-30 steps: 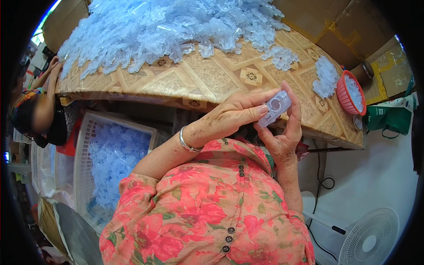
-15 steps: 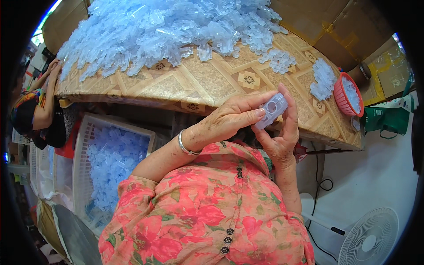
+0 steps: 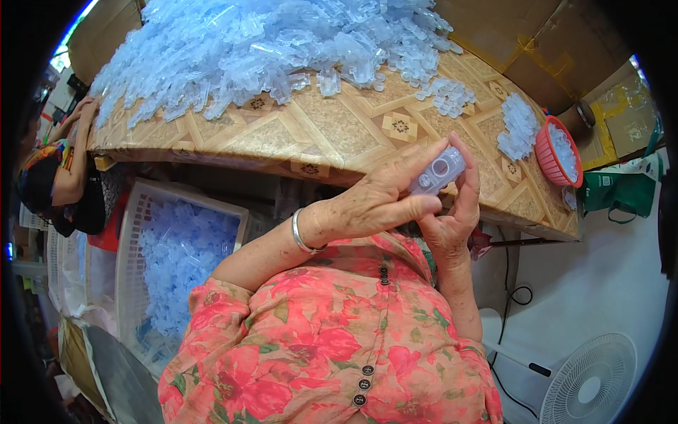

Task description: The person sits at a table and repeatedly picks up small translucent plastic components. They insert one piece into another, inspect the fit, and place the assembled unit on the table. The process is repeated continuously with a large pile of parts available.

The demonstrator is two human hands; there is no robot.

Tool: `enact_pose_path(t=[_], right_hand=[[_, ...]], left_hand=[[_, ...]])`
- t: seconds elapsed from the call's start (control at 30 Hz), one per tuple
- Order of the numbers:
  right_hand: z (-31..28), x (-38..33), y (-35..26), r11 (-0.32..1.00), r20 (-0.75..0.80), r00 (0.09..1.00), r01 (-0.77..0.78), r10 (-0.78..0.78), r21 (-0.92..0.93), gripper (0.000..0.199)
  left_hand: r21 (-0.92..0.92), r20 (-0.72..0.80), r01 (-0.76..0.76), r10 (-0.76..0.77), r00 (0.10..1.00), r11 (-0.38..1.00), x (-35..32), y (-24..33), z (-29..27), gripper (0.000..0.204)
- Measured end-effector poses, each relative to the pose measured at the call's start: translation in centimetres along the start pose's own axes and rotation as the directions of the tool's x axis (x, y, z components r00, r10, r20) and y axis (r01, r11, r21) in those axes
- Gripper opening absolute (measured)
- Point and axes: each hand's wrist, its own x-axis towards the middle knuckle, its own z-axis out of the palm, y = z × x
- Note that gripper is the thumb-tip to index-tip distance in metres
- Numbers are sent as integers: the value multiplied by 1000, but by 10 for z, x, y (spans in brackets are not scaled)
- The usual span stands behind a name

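Between my two hands, just past the near edge of the table, is a small clear, bluish plastic part (image 3: pixel 439 172) with a round hole in its face. My left hand (image 3: pixel 364 205), with a silver bangle at the wrist, is closed on its left side; the thumb lies along the lower edge. On the other side my right hand (image 3: pixel 452 230) grips it with fingers curled round the end and thumb below. The fingertips behind the part are hidden. A large heap of similar clear plastic pieces (image 3: pixel 261 53) covers the far side of the patterned table (image 3: pixel 332 127).
Smaller groups of clear pieces (image 3: pixel 519 127) lie at the right beside a red basket (image 3: pixel 542 157) holding more. A white crate (image 3: pixel 131 268) of pieces stands at lower left. Another person (image 3: pixel 67 169) is at the far left. A white fan (image 3: pixel 590 389) stands at lower right.
My left thumb has slid down off the face of the plastic part to its lower edge. The part has turned slightly and moved a little right.
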Motion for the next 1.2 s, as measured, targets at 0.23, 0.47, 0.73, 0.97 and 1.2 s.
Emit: enact_pose_path(t=[0.23,0.47,0.73,0.97,1.2], right_hand=[[5,-6,4,1000,-41,999,18,-19,-14,87],[-1,0,-4,988,21,998,57,-55,-143,79],[8,1,2,928,-40,991,105,-128,-359,88],[-1,4,-2,945,-11,996,81,-89,-318,84],[-4,3,-3,892,16,980,189,-200,-412,82]], left_hand=[[156,-46,-34,41,998,987,1,-14,4,65],[111,-30,97,-94,995,989,2,-9,-6,57],[139,-76,155,-145,986,978,3,-5,6,54],[160,-21,-7,11,1000,987,0,-9,3,59],[239,-14,-25,29,999,971,0,-4,4,61]])
